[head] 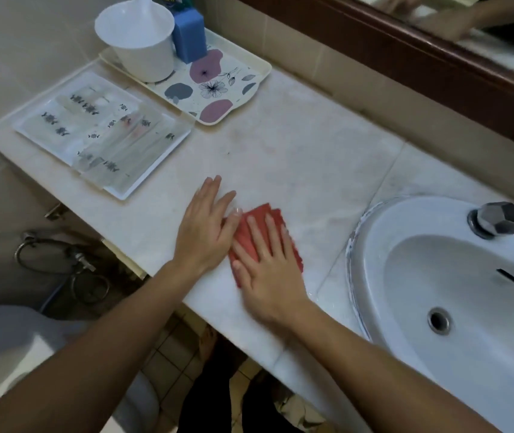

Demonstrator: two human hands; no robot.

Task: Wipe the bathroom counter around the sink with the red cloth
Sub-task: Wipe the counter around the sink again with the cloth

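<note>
The red cloth (pixel 243 232) lies folded on the pale marble counter (pixel 296 151), left of the white sink (pixel 437 276). My right hand (pixel 268 270) presses flat on the cloth with straight, spread fingers and covers most of it. Just to its left, my left hand (pixel 205 229) lies flat on the counter, fingers straight, its thumb touching the cloth's left edge. Wet streaks shine on the counter between the cloth and the sink rim.
A flowered tray (pixel 218 89) at the back left carries a white cup (pixel 143 48) and a blue box (pixel 188 35). A clear tray (pixel 99 132) of wrapped sachets sits at the counter's left end. Two metal tap knobs (pixel 499 218) stand behind the basin. A framed mirror (pixel 437 57) runs along the wall.
</note>
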